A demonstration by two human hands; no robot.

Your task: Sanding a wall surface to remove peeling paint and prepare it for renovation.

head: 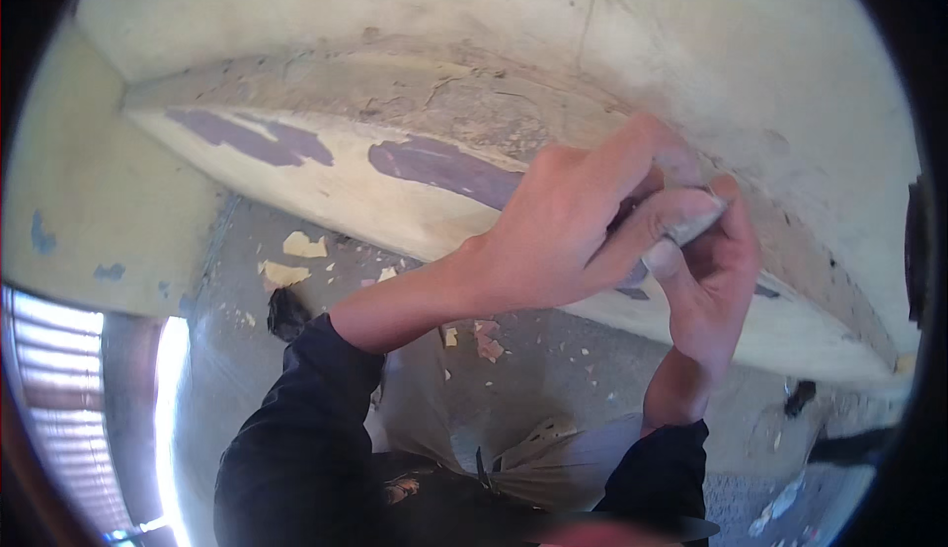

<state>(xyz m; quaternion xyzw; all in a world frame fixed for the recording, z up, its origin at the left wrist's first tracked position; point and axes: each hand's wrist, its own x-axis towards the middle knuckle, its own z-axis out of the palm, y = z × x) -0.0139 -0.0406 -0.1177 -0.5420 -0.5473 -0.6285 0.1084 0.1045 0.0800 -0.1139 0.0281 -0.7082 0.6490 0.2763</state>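
My left hand [555,228] and my right hand [711,288] meet in front of a ledge along the wall. Between their thumbs and curled fingers is a small grey piece [696,227], mostly covered, and its kind cannot be made out. The right thumb presses from below while the left thumb lies along it. Behind the hands, the ledge's rough top [474,114] is cracked and dusty. Its cream-painted front face [415,210] has bare purple-grey patches [444,166] where the paint is gone.
A pale wall [459,6] rises behind the ledge, and a side wall [96,177] with blue-grey spots meets it at left. Paint flakes [304,245] litter the grey floor [548,351]. A dark object [286,315] lies near my left sleeve. Slatted, bright openings [59,369] stand at lower left.
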